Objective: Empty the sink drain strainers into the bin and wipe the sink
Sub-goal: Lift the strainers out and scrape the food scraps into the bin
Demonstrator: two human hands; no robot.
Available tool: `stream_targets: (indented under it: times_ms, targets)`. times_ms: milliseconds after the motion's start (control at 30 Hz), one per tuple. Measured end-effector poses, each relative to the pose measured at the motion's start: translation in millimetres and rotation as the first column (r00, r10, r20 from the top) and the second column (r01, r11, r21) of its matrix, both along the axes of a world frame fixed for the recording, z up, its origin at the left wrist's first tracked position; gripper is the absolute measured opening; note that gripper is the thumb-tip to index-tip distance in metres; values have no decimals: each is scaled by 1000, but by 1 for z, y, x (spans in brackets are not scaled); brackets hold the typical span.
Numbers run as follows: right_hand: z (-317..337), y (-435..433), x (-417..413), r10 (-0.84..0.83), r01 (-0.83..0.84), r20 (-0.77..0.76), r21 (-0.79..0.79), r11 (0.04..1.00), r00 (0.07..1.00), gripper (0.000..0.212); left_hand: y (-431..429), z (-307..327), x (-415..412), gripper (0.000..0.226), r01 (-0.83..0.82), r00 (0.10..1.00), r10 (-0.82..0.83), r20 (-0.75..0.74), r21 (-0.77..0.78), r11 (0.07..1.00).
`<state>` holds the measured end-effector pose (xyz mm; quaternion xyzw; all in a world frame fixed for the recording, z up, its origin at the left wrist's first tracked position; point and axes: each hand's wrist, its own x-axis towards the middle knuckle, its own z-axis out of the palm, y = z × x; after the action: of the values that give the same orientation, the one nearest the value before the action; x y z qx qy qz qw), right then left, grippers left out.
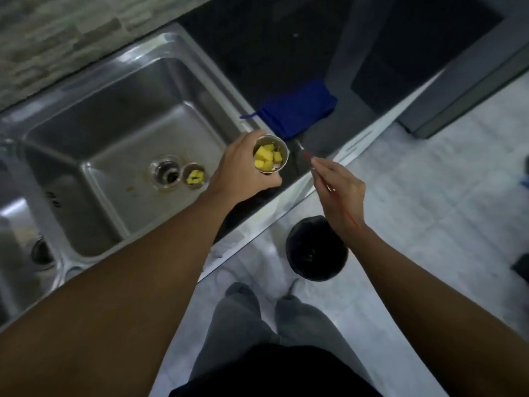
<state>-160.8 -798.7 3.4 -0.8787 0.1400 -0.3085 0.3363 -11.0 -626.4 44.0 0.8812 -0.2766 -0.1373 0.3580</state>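
Inside the steel sink, a small strainer with yellow scraps sits just beside the open drain hole. Further right, the left hand curls around a second strainer cup above the sink's right rim. It is short, shiny and upright, mouth up, full of yellow chunks. A blue cloth lies on the dark counter behind. The right hand pinches a thin red stick, tip slanting toward the cup. A black bin stands on the floor below.
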Motion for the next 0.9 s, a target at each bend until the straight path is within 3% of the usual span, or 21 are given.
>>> stream_targets:
  times_ms: [167, 400, 600, 900]
  targets:
    - [-16, -40, -64, -220, 226, -59, 127, 966, 974, 18, -56, -11, -51, 82, 148, 989, -149, -22, -47, 988]
    - [-42, -61, -124, -378, 399, -159, 137, 907, 912, 14, -92, -63, -104, 81, 278, 951, -280, -134, -37, 960]
    - [-75, -55, -149, -470, 512, -234, 177, 840, 851, 13, -108, -122, -123, 88, 400, 894, -374, -247, 61, 915]
    - [-139, -33, -171, -511, 585, -305, 246, 773, 804, 18, -119, -220, -121, 77, 487, 857, -443, -262, 137, 862]
